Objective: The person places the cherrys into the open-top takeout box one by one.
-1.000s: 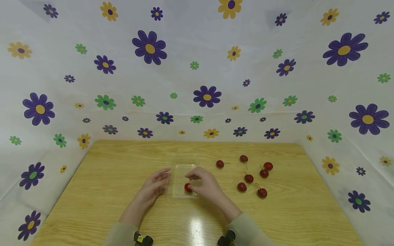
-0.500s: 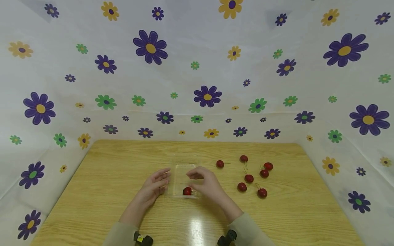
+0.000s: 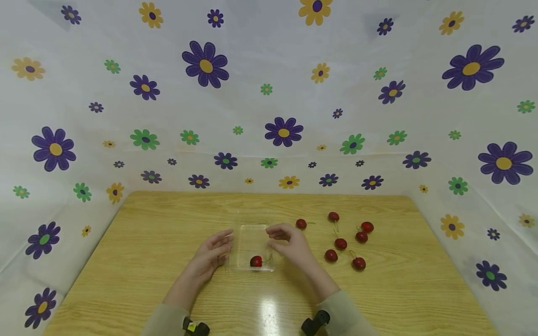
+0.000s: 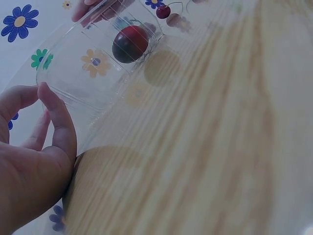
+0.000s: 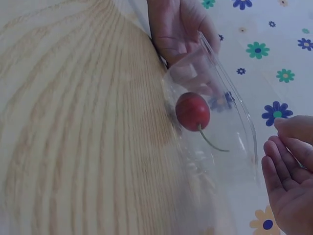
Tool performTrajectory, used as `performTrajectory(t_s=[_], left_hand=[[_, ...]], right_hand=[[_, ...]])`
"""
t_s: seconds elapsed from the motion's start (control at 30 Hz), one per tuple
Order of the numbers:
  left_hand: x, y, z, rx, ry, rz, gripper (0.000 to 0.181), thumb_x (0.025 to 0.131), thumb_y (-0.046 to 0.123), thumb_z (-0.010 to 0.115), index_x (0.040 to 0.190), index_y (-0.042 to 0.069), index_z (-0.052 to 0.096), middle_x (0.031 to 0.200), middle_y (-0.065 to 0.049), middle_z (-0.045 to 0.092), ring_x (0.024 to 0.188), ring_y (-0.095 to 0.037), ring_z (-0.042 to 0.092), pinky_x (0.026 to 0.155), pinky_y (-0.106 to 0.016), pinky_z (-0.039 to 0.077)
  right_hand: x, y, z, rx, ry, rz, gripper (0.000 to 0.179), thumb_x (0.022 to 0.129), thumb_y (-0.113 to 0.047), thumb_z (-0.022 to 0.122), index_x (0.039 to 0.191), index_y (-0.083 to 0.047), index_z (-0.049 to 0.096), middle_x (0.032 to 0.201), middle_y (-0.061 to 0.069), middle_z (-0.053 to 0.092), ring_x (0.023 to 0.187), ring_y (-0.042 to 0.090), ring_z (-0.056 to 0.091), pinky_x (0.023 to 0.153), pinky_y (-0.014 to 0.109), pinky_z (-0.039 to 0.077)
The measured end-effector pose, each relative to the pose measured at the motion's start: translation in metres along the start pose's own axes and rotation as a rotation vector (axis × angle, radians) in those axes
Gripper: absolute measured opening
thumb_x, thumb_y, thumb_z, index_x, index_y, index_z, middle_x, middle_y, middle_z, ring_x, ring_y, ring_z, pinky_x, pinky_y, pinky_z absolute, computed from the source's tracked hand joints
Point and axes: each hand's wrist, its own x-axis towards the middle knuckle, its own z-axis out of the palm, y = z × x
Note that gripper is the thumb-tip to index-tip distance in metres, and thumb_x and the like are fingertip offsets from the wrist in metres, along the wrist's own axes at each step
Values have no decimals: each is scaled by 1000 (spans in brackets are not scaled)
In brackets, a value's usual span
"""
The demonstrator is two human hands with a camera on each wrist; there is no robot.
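Note:
A clear plastic box (image 3: 252,240) stands on the table, and one dark red cherry (image 3: 256,261) with its stem lies in its near part. My left hand (image 3: 210,256) is at the box's left side, its fingers relaxed against or close to the wall. Over the right rim is my right hand (image 3: 292,245), fingers loosely bent and holding nothing. The right wrist view shows the cherry (image 5: 192,111) behind the clear wall, its stem hanging towards my right hand (image 5: 293,171). In the left wrist view, my thumb and fingers (image 4: 61,122) are by the box edge.
Several loose cherries with stems lie right of the box, among them a cherry (image 3: 300,224) close to its far right corner and a cherry (image 3: 358,263) nearer the front. A white cloth (image 3: 269,102) with printed flowers surrounds the wooden table (image 3: 168,210) at the back and sides.
The right hand has let go of the cherry, which now lies in the box slightly lower in view. That hand has drawn back to the right. The left hand stays in place.

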Motion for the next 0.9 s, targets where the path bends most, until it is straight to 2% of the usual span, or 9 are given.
performTrajectory(t_s=[0.2, 0.33, 0.43, 0.67, 0.9], left_hand=[[-1, 1, 0, -2, 6, 0, 52, 106, -2, 57, 157, -1, 44, 128, 4, 59, 105, -6, 59, 78, -18, 54], [-1, 1, 0, -7, -3, -1, 51, 107, -1, 57, 157, -1, 44, 126, 6, 59, 105, -5, 59, 78, -17, 54], [-2, 0, 0, -5, -10, 0, 52, 107, -1, 57, 157, -1, 44, 125, 7, 58, 106, -5, 58, 78, -16, 54], [0, 0, 1, 6, -3, 0, 54, 106, -1, 57, 158, -3, 41, 126, 6, 58, 106, -6, 57, 78, -17, 54], [-1, 0, 0, 7, -7, 0, 56, 106, 0, 58, 159, -3, 40, 128, 4, 56, 107, -7, 56, 77, -17, 53]], right_hand=[[1, 3, -13, 5, 68, 15, 25, 93, 4, 77, 118, 3, 74, 117, 20, 75, 107, 34, 71, 100, 34, 59], [0, 6, -23, -5, 92, 23, 26, 94, 4, 76, 119, 3, 74, 117, 22, 74, 107, 32, 71, 102, 37, 59], [-2, 10, -32, -13, 109, 36, 25, 94, 3, 76, 120, 3, 73, 117, 23, 74, 107, 29, 71, 103, 38, 58], [-7, 18, -52, -25, 167, 54, 25, 94, 3, 76, 119, 4, 74, 115, 24, 75, 101, 18, 72, 99, 31, 59], [-13, 18, -74, -111, 185, 84, 25, 96, 1, 75, 121, 4, 73, 118, 23, 75, 107, 31, 72, 99, 34, 59]])
